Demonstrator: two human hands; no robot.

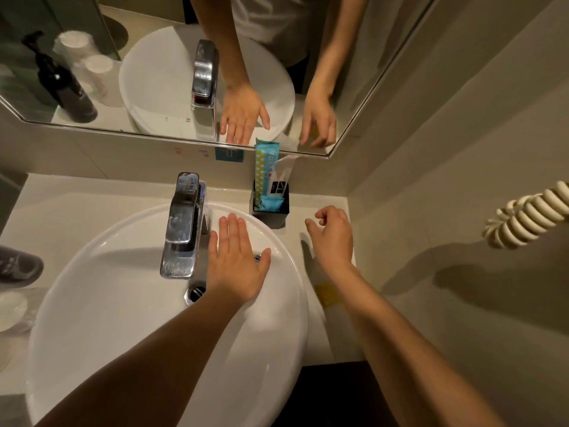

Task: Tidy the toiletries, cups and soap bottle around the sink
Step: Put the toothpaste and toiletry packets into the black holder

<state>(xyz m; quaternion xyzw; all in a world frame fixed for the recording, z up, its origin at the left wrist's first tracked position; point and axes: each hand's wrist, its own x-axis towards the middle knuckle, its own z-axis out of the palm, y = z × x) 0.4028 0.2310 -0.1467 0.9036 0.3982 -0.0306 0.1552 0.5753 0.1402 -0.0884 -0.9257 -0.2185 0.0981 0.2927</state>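
A black holder [271, 209] stands at the back right of the counter, against the wall, with a blue-and-white packet [262, 167] and a white packet [281, 177] upright in it. My right hand [334, 235] hovers just right of the holder, fingers loosely curled, holding nothing. My left hand [235, 260] lies flat and open over the back rim of the white sink [123, 303]. A white sachet with a yellow patch [326, 295] lies on the counter, partly under my right forearm. At the left edge sit a dark soap bottle [18, 266] and wrapped cups [12, 309].
The chrome tap [183, 226] rises behind the basin, left of my left hand. A mirror [154, 57] covers the back wall and reflects the bottle and cups. A coiled white cord [529, 214] hangs on the right wall. The counter's front edge [338, 363] is on the right.
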